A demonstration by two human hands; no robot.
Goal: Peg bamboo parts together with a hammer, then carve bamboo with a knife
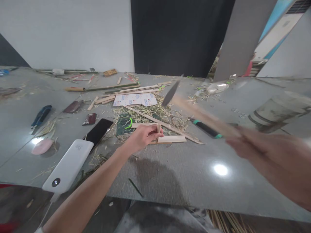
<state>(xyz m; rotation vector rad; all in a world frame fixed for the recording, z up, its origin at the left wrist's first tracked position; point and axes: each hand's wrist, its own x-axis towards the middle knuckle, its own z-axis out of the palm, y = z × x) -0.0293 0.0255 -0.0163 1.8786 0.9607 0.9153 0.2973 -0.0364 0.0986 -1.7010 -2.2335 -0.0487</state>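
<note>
My left hand [142,137] is closed, pinching a short bamboo peg [159,127] that stands upright. The peg's lower end meets a pale split bamboo piece [173,139] lying flat on the table. On the right, my right hand [267,153] grips the wooden handle of a hammer [201,112], raised above the table and smeared by motion. The dark, pointed hammer head is up and to the right of my left hand. Long bamboo strips [167,124] and a green mat [122,124] under shavings lie just behind the peg.
Bamboo shavings [155,111] and a printed paper sheet [136,99] lie behind my left hand. A black-and-green tool [206,128] is near the hammer. At left are a white power bank [69,165], phone [100,131] and utility knife [41,117]. A bamboo tube [279,110] is at right.
</note>
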